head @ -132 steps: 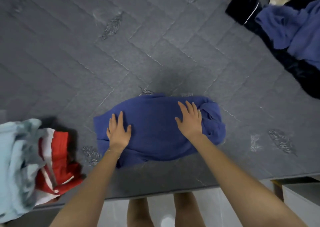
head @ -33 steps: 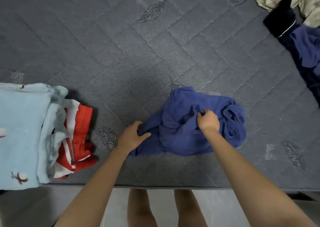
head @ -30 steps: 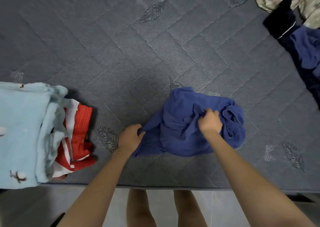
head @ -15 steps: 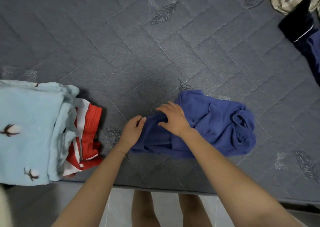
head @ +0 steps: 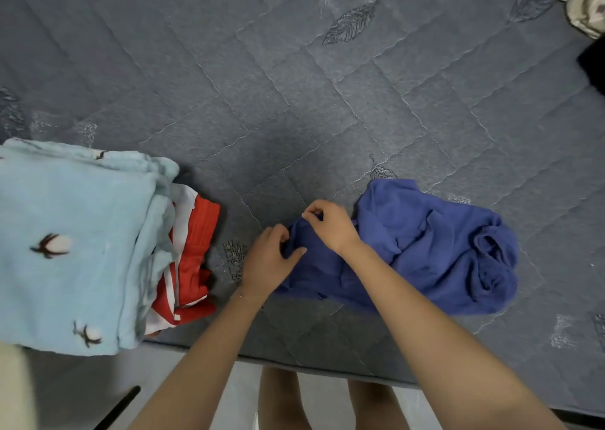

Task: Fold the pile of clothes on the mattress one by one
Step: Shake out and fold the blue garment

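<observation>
A blue garment (head: 425,246) lies partly folded and bunched near the front edge of the grey quilted mattress (head: 294,85). My left hand (head: 268,259) grips its left end, thumb over the cloth. My right hand (head: 327,226) has come across and pinches the same left edge just above the left hand. Both hands sit close together at the garment's left corner. The garment's right end is rolled into a lump.
A light blue cloth with small prints (head: 72,243) lies stacked at the left on a red and white garment (head: 193,259). The unfolded pile shows at the top right corner: a pale patterned cloth (head: 586,7) and a dark one (head: 594,62). Floor and my legs lie below the mattress edge.
My right hand let go of the garment's middle and moved left to pinch its left edge beside the left hand. The view has shifted left, so the pile has slid to the right edge.
</observation>
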Tool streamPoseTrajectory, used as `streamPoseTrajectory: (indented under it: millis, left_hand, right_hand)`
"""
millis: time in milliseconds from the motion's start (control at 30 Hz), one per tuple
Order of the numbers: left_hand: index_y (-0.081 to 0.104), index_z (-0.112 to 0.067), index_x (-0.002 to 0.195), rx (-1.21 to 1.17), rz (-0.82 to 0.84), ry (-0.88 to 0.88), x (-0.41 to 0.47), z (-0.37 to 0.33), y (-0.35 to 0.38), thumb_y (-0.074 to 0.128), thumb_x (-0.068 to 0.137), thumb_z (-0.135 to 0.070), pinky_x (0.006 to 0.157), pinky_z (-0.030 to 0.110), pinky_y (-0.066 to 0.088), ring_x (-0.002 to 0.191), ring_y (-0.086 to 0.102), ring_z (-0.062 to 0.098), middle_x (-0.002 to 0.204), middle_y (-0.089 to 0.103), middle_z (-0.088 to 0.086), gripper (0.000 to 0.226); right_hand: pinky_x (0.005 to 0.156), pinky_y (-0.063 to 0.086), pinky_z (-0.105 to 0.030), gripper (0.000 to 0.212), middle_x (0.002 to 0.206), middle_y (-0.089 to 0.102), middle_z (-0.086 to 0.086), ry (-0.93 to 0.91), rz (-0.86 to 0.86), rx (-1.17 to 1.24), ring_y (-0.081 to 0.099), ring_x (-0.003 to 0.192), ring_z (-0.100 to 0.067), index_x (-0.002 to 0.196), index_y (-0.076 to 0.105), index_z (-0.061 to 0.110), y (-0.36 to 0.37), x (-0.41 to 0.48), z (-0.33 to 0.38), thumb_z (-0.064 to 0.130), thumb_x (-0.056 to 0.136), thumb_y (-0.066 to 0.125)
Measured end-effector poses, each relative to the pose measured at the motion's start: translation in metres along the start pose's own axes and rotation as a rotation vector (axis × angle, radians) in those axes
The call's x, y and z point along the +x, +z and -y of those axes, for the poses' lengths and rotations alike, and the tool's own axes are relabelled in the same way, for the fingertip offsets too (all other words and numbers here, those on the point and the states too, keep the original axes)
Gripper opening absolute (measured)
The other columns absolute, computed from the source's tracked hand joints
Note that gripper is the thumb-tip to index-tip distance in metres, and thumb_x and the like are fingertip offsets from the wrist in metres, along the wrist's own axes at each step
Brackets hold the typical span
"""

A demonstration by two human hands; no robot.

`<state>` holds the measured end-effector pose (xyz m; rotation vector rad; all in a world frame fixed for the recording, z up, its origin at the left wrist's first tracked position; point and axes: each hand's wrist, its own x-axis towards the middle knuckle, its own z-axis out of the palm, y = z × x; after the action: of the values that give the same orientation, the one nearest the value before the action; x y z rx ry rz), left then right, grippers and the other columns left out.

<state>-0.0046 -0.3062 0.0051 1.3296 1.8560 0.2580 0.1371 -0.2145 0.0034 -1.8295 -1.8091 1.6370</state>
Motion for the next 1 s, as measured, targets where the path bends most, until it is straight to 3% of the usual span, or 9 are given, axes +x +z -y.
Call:
streamPoseTrajectory:
  millis: [133, 200, 300, 400, 500, 600, 667, 900, 1000]
  left_hand:
    - [0.052, -0.009, 0.097, 0.257, 0.001, -0.037, 0.005, -0.006, 0.011, 0.057, 0.092, -0.026, 0.069, 0.039, 0.042, 0.094, 0.055, 0.027, 0.099, 0.057, 0.008, 0.018]
    - [0.049, -0.009, 0.093, 0.063, -0.093, -0.107, 0.009, -0.005, 0.008, 0.05, 0.094, -0.012, 0.063, 0.039, 0.041, 0.084, 0.058, 0.031, 0.089, 0.06, 0.012, 0.003]
    - [0.042, -0.012, 0.091, -0.289, -0.243, -0.188, 0.015, -0.005, -0.012, 0.047, 0.094, -0.003, 0.06, 0.035, 0.038, 0.068, 0.054, 0.024, 0.076, 0.056, 0.007, 0.011]
    - [0.048, -0.009, 0.094, -0.288, -0.288, -0.104, 0.027, -0.007, -0.037, 0.047, 0.094, -0.001, 0.062, 0.033, 0.039, 0.068, 0.054, 0.02, 0.074, 0.056, 0.004, 0.008]
    - [0.051, -0.003, 0.093, -0.045, -0.282, 0.023, 0.042, -0.01, -0.056, 0.049, 0.091, 0.002, 0.059, 0.038, 0.038, 0.067, 0.053, 0.025, 0.072, 0.056, 0.008, 0.005]
    - [0.054, 0.001, 0.1, 0.327, -0.195, 0.036, 0.054, -0.011, -0.067, 0.046, 0.09, 0.001, 0.067, 0.044, 0.038, 0.087, 0.056, 0.037, 0.094, 0.061, 0.019, 0.013]
    - [0.054, 0.0, 0.106, 0.439, -0.129, -0.016, 0.056, -0.011, -0.069, 0.043, 0.092, 0.001, 0.071, 0.043, 0.038, 0.097, 0.055, 0.039, 0.105, 0.06, 0.02, 0.018]
    - [0.052, 0.001, 0.106, 0.285, -0.214, -0.142, 0.069, -0.009, -0.085, 0.039, 0.094, 0.001, 0.072, 0.046, 0.04, 0.095, 0.056, 0.042, 0.106, 0.059, 0.024, 0.018]
    - [0.051, 0.0, 0.108, 0.249, -0.285, -0.141, 0.086, -0.017, -0.096, 0.036, 0.091, 0.005, 0.068, 0.043, 0.034, 0.096, 0.054, 0.044, 0.109, 0.057, 0.023, 0.023]
  right_hand:
    - [0.074, 0.037, -0.014, 0.01, 0.089, 0.065, 0.003, 0.004, 0.005, 0.057, 0.054, 0.08, -0.005, 0.091, 0.067, 0.01, 0.001, 0.003, -0.002, 0.012, 0.094, 0.058]
    - [0.076, 0.038, -0.014, 0.006, 0.088, 0.061, 0.01, -0.009, 0.039, 0.071, 0.052, 0.078, 0.001, 0.096, 0.067, 0.016, -0.002, 0.002, -0.006, 0.018, 0.091, 0.065]
    - [0.083, 0.037, -0.014, 0.04, 0.103, 0.056, 0.01, -0.109, 0.176, -0.047, 0.049, 0.092, -0.001, 0.118, 0.061, 0.023, -0.008, 0.001, -0.008, 0.026, 0.081, 0.076]
    - [0.087, 0.041, -0.024, 0.042, 0.11, 0.056, 0.004, -0.161, 0.225, -0.212, 0.049, 0.101, -0.008, 0.122, 0.061, 0.022, -0.008, 0.007, -0.005, 0.028, 0.082, 0.074]
    - [0.075, 0.044, -0.031, 0.016, 0.091, 0.06, 0.002, -0.152, 0.096, -0.236, 0.054, 0.087, -0.016, 0.097, 0.07, 0.012, -0.006, 0.015, 0.004, 0.025, 0.091, 0.065]
    - [0.077, 0.044, -0.033, 0.02, 0.087, 0.064, -0.004, -0.124, -0.008, -0.124, 0.054, 0.086, -0.018, 0.089, 0.073, 0.006, -0.007, 0.026, 0.011, 0.022, 0.093, 0.062]
    - [0.07, 0.042, -0.033, 0.022, 0.08, 0.065, -0.004, -0.06, -0.032, -0.066, 0.054, 0.077, -0.014, 0.083, 0.071, 0.007, -0.01, 0.031, 0.015, 0.022, 0.094, 0.06]
    - [0.062, 0.036, -0.023, 0.019, 0.081, 0.069, -0.005, 0.098, -0.272, -0.036, 0.057, 0.074, -0.016, 0.089, 0.072, 0.011, -0.023, 0.043, 0.012, 0.024, 0.094, 0.059]
    - [0.067, 0.043, -0.03, 0.022, 0.082, 0.069, -0.006, 0.159, -0.322, -0.034, 0.061, 0.079, -0.022, 0.09, 0.071, 0.008, -0.027, 0.05, 0.014, 0.025, 0.095, 0.057]
